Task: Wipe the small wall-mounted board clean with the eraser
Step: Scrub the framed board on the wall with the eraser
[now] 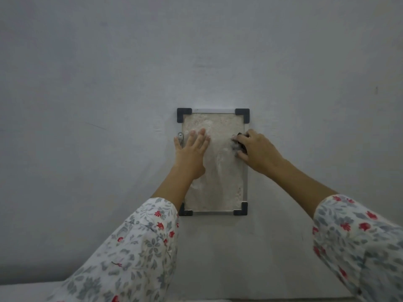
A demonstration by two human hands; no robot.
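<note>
mid-wipe. small metal-framed board with black corner caps [214, 188] on grey wall [109, 83], surface smeared, chalky. left hand [192, 150] flat, fingers spread, bracing board. right hand [256, 152] clenched round dark eraser [239, 147] at right edge. next, likely: firm strokes across remaining haze.

Pale grey wall [109, 83]; board [220, 171] smeared beige-white, silver frame with black corner caps [184, 114]; dark eraser [239, 144]; sleeves [130, 247] white with grey-blue leaves, red flowers.

Plain room, bare painted wall [109, 83]
</note>
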